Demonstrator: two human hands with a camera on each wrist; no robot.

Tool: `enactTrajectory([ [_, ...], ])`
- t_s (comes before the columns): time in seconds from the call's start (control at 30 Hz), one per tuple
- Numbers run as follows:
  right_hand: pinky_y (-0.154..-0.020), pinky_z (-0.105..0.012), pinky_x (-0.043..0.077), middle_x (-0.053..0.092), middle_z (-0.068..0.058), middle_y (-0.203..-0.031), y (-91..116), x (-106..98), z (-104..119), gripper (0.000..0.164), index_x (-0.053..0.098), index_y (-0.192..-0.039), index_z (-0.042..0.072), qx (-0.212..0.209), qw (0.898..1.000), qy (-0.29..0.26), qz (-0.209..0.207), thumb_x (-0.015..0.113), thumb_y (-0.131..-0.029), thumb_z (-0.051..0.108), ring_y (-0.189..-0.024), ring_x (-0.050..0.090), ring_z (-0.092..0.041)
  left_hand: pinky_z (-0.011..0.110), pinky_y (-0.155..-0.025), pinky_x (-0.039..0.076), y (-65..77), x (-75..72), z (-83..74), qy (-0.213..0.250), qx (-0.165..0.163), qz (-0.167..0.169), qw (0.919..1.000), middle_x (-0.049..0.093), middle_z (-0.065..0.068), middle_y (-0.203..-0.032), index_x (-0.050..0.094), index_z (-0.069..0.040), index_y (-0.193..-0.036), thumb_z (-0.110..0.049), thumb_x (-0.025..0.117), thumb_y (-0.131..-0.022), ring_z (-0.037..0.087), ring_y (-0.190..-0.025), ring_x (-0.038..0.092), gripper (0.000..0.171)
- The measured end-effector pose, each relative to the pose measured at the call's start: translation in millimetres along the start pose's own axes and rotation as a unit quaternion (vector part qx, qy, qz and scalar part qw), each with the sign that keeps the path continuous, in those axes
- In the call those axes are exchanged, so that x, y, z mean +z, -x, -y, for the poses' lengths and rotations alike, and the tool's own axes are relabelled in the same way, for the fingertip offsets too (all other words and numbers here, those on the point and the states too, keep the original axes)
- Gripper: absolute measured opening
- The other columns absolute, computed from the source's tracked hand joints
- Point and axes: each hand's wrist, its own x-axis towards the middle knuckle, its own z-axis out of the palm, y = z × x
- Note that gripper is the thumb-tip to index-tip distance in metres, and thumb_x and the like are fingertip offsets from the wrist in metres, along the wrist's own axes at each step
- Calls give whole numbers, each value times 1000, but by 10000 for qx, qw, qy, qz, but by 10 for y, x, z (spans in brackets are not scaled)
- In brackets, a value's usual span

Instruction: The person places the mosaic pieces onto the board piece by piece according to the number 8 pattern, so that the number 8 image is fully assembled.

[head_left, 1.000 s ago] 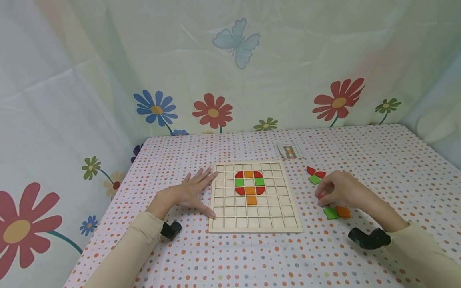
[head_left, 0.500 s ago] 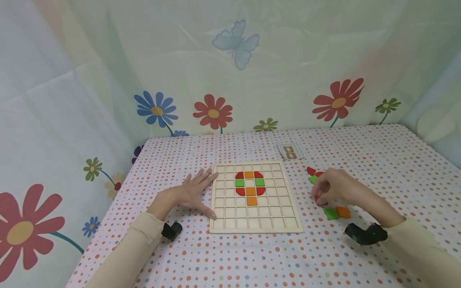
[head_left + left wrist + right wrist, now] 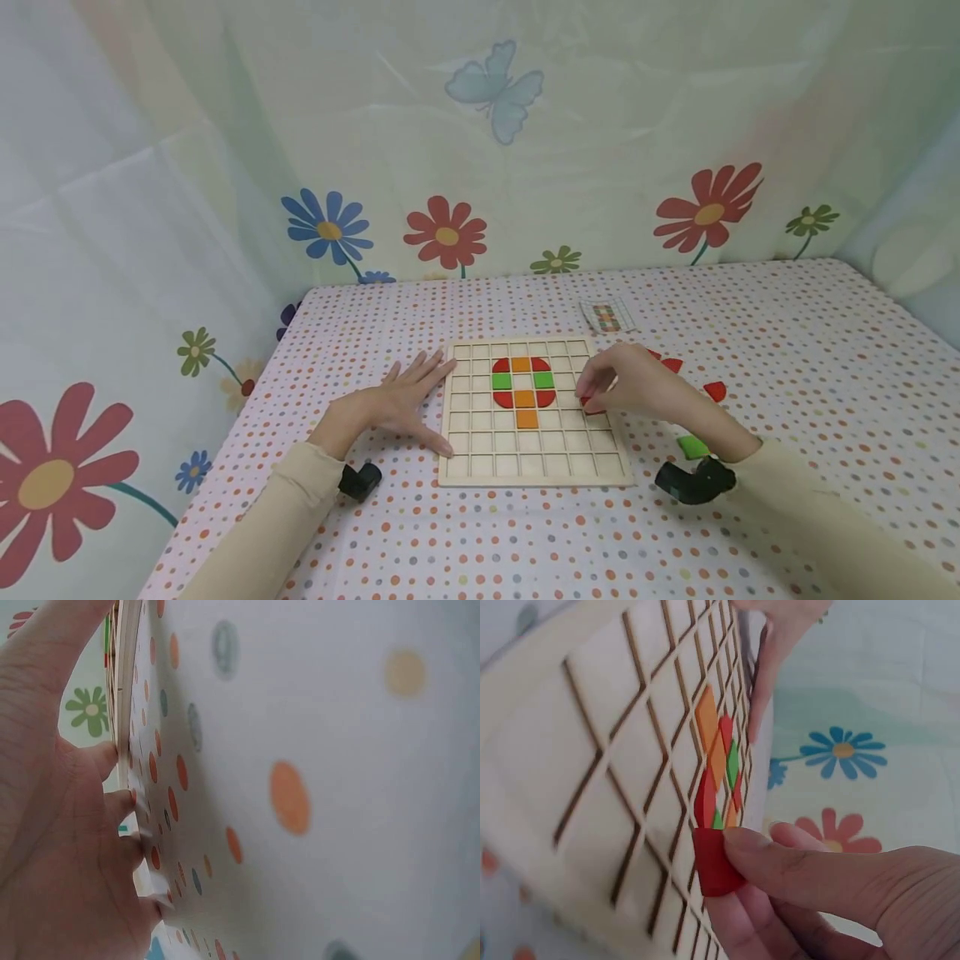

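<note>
A square wooden grid board [image 3: 536, 467] lies on the dotted tablecloth. Red, green and orange tiles fill a ring of cells in its upper middle, with an orange tile [image 3: 527, 418] below the ring. My left hand [image 3: 397, 410] spreads its fingers along the board's left edge, thumb and fingertips right at the rim. Over the right-hand columns, my right hand [image 3: 637, 385] pinches a red tile [image 3: 716, 862] with one curved side between thumb and fingers. In the right wrist view that tile overlaps the board close to the coloured cells.
Right of the board lie loose red tiles [image 3: 716, 391] and a green tile [image 3: 693, 447], some tiles partly hidden by the right hand and forearm. A small pattern card [image 3: 609, 317] rests behind the board's back right corner. A flowered curtain [image 3: 495, 167] hangs behind the table.
My right hand has moved left from the loose tiles to over the board, carrying a red tile. The left hand has stayed at the board's left edge.
</note>
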Motion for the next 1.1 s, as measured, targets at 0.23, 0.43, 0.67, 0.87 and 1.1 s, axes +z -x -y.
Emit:
enactTrajectory([
  [0.23,-67,-26,56,74,2,-83,-174,219,45,14,77,-85,7,-116,9987,-475,163,83,-84,-6,-73,65,-12,59,-128,-5,-19,-10,-30,13,145,-64,9999,-10,8,-176,4,-19,-171,-60,87,-78,32,-161,-13,131],
  [0.43,-69,-27,56,76,0,-85,-211,310,52,12,79,-86,5,4,9982,-552,250,83,-84,-6,-74,65,-11,57,-128,-6,-24,-22,-40,-3,74,-36,10000,-12,6,-176,3,-21,-171,-60,87,-78,30,-161,-14,131],
  [0.67,-65,-26,57,78,-3,-86,-216,389,95,11,83,-92,1,38,9991,-415,123,82,-85,-6,-73,68,-10,59,-128,-5,-14,-10,-25,-12,70,-50,10000,-10,8,-176,5,-18,-170,-59,88,-78,32,-161,-12,131],
  [0.87,-69,-26,57,78,-1,-86,-231,425,173,11,84,-90,4,63,10000,13,14,84,-83,-5,-76,67,-10,59,-128,-5,-7,-4,-13,-22,73,-68,9999,-9,9,-176,5,-17,-170,-58,88,-79,33,-161,-11,130],
  [1.1,-72,-29,58,78,-2,-89,-233,445,211,10,84,-90,5,46,9996,278,0,85,-84,-3,-83,64,-14,59,-128,-5,-7,-8,-4,6,70,-77,9999,-9,9,-176,5,-17,-170,-58,88,-79,33,-161,-12,130],
])
